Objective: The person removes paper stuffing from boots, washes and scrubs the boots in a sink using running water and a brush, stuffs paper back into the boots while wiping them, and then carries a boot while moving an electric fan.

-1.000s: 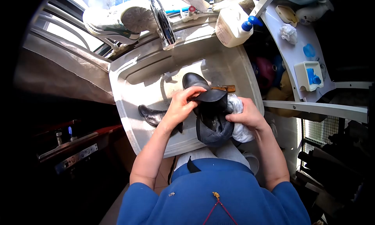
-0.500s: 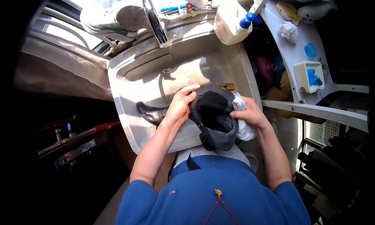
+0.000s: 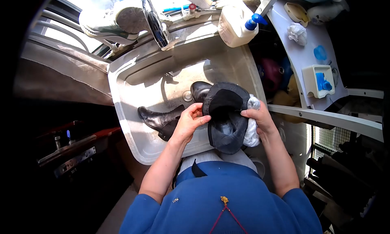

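A black boot [image 3: 227,142] is held over the near side of the sink, its wide opening facing up and showing a dark lining with a pale patch inside. My left hand [image 3: 189,123] pinches the left edge of the opening between thumb and fingers. On the other side, my right hand [image 3: 263,118] grips the rim with the thumb on top, a crumpled white cloth [image 3: 252,134] bunched under it against the boot. Another black boot [image 3: 157,118] lies on its side in the sink, left of my left hand.
The pale sink [image 3: 129,132] has a chrome faucet [image 3: 154,24] at its back. A soap bottle [image 3: 235,27] with blue pump stands at the back right corner. White shoes [image 3: 109,20] rest behind. A white shelf [image 3: 302,57] on the right carries a soap dish [image 3: 313,81] and crumpled tissue [image 3: 297,33].
The held boot has turned so its opening faces me more and its toe shows over the drain. My left hand has shifted down onto the rim. The wooden-looking piece behind the boot is now hidden.
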